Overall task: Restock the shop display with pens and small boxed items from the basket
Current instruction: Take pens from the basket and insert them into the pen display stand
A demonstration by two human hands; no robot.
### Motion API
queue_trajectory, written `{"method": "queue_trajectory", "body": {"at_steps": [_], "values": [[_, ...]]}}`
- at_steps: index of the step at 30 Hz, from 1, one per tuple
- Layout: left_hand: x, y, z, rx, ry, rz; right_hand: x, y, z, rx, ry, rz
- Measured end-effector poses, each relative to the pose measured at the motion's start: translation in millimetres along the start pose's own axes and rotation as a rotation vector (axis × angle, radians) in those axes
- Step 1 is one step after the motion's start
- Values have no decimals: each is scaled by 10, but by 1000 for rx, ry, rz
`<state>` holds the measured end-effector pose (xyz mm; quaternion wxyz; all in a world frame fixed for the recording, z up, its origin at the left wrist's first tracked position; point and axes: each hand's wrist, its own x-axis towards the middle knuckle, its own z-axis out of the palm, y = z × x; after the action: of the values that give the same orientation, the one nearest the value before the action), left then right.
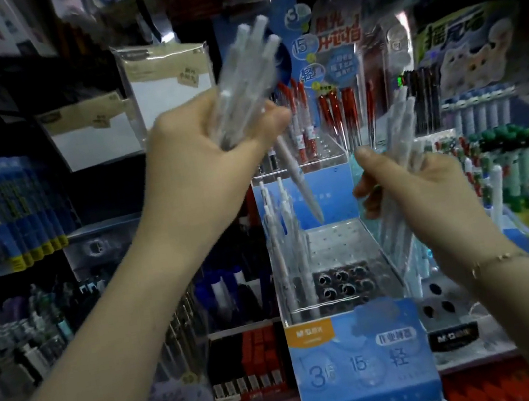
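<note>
Your left hand (199, 148) kept a closed grip on a bundle of pale pens (244, 78), one white pen (297, 177) slanting down toward five o'clock over the clear display stand (334, 258). At about three o'clock from it, your right hand (428, 191) held a second bunch of pens (399, 144). Several white pens (285, 242) stood in the stand's left holes.

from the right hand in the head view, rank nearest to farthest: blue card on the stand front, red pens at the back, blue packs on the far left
From the right hand:
1. Red pens, up and left of the hand, at the back of the stand.
2. Blue card, below and left of the hand, on the stand's front.
3. Blue packs, far left, beyond the left hand.
</note>
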<state>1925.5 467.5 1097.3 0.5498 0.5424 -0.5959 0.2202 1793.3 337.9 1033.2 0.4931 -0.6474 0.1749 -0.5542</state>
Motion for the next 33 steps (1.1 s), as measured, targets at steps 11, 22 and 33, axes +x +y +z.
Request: {"method": "queue_trajectory", "body": {"at_steps": [11, 22, 33], "values": [[566, -634, 573, 456, -416, -44, 177, 201, 124, -168, 32, 89], [616, -814, 638, 535, -669, -138, 266, 361, 215, -17, 7, 173], [463, -484, 431, -338, -516, -405, 262, 85, 235, 239, -349, 111]]}}
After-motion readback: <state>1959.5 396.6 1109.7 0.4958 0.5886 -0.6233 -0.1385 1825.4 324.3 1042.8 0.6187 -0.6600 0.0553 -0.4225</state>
